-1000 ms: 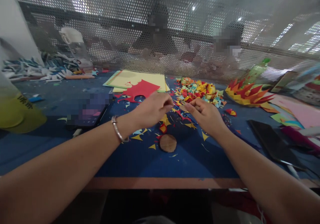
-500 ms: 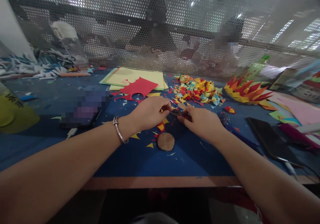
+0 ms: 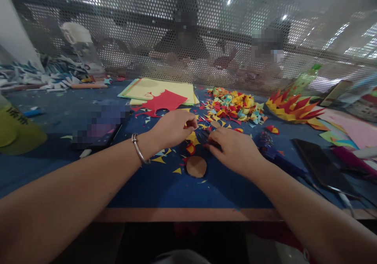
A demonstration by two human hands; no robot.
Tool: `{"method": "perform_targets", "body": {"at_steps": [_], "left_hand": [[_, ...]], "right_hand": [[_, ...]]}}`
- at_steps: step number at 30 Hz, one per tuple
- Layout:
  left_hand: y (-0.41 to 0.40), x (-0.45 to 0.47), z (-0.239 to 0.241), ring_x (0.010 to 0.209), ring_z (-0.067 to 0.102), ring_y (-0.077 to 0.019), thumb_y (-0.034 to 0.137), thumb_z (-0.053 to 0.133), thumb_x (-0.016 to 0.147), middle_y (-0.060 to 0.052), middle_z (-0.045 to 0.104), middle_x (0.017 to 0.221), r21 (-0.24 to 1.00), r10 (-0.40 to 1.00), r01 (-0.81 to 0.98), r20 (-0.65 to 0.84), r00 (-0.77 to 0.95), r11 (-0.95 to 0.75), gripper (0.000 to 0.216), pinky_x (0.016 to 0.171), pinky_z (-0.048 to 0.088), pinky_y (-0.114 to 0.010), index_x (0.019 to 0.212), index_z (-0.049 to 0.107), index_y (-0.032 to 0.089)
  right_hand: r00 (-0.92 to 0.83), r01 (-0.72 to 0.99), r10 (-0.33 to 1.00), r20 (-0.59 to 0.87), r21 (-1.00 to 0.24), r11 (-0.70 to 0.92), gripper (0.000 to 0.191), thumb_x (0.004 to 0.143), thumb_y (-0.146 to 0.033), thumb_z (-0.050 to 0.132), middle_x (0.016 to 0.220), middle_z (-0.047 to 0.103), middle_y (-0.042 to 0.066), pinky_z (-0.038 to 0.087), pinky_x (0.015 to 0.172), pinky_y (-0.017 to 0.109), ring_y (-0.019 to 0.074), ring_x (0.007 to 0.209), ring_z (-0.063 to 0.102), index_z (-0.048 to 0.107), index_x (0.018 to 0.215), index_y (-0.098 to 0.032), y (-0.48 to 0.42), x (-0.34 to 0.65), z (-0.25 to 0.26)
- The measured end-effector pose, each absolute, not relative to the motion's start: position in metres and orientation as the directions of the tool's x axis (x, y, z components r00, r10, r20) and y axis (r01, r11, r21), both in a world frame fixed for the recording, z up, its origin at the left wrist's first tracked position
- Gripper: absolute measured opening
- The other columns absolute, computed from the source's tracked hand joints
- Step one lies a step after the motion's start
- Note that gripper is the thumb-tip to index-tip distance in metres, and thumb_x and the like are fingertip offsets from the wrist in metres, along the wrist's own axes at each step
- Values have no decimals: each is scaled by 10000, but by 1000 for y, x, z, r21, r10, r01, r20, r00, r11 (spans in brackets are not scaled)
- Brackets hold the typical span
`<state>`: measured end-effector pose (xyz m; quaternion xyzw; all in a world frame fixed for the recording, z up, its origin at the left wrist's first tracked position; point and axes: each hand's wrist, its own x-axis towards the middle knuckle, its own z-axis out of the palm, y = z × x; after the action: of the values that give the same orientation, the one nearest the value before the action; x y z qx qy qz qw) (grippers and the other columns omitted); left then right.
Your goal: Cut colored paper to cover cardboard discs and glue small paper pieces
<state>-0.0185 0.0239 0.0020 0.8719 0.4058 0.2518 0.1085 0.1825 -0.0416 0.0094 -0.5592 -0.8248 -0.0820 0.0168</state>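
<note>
My left hand (image 3: 173, 127), with a metal bangle on the wrist, hovers over the blue table mat with its fingers pinched on a small red and yellow paper scrap. My right hand (image 3: 232, 148) lies low on the mat just right of it, fingers curled down over something dark and small that I cannot make out. Loose paper triangles (image 3: 193, 138) in yellow and red lie between and below the hands. A round brown disc (image 3: 196, 166) sits on the mat just in front of them.
A heap of coloured scraps (image 3: 235, 107), a cut red sheet (image 3: 163, 101) on yellow paper, a spiky red-yellow paper piece (image 3: 291, 109), a phone (image 3: 100, 126) at left and a dark tablet (image 3: 321, 165) at right lie about. A perforated screen stands behind, people beyond it.
Both hands have dropped closer to the mat and drawn slightly toward me. My right hand has moved from a raised pinch to pressing down on the mat.
</note>
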Motion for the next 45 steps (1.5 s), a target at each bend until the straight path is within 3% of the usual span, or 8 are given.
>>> {"method": "perform_targets", "body": {"at_steps": [11, 17, 22, 30, 36, 40, 45], "left_hand": [[21, -16, 2, 745, 649, -162, 216, 575, 854, -50, 754, 877, 486, 766, 603, 282, 578, -633, 169, 689, 445, -276, 909, 728, 171], [20, -7, 0, 963, 659, -225, 164, 545, 880, -93, 754, 1032, 350, 687, 593, 312, 656, -725, 247, 829, 463, -328, 1054, 720, 148], [20, -9, 1, 891, 658, -217, 171, 556, 879, -86, 739, 963, 342, 708, 621, 368, 602, -706, 195, 764, 467, -316, 976, 722, 141], [34, -5, -6, 977, 656, -228, 96, 507, 833, -101, 723, 1011, 261, 655, 601, 303, 692, -755, 308, 859, 485, -332, 995, 762, 157], [34, -6, 3, 850, 655, -187, 142, 555, 794, -76, 745, 937, 353, 694, 600, 301, 654, -718, 318, 738, 469, -281, 1025, 771, 168], [27, -4, 8, 694, 633, -141, 125, 561, 758, -44, 758, 817, 474, 704, 550, 251, 665, -688, 330, 613, 426, -235, 993, 788, 167], [21, 0, 10, 674, 632, -136, 142, 581, 735, -36, 766, 790, 526, 700, 517, 237, 673, -675, 282, 604, 428, -227, 907, 803, 163]], "right_hand": [[-370, 929, 924, 92, 51, 367, 192, 955, -236, 480, 1077, 694, 99, 395, 671, 308, 231, 915, 670, 662, 972, -177, -32, 186, 7], [-370, 929, 926, 74, 62, 366, 191, 957, -231, 475, 1101, 686, 114, 391, 663, 314, 248, 932, 677, 656, 973, -171, -32, 182, 7], [-347, 937, 936, 59, 71, 343, 216, 981, -225, 442, 1118, 671, 130, 406, 692, 321, 250, 924, 677, 648, 990, -163, -31, 178, 7], [-383, 921, 915, 127, -18, 388, 125, 929, -179, 499, 1026, 655, 113, 399, 732, 319, 237, 913, 621, 621, 944, -155, -23, 185, -1], [-404, 865, 870, 284, -190, 464, 65, 891, -193, 529, 843, 600, 49, 376, 689, 301, 183, 745, 543, 558, 833, -187, -21, 190, -4], [-423, 844, 846, 325, -198, 498, 73, 878, -192, 528, 799, 559, 34, 359, 668, 295, 175, 713, 511, 522, 805, -195, -23, 191, -3], [-445, 831, 819, 362, -175, 528, 70, 875, -188, 544, 763, 528, 21, 339, 635, 290, 159, 659, 480, 520, 810, -189, -23, 193, -3]]}}
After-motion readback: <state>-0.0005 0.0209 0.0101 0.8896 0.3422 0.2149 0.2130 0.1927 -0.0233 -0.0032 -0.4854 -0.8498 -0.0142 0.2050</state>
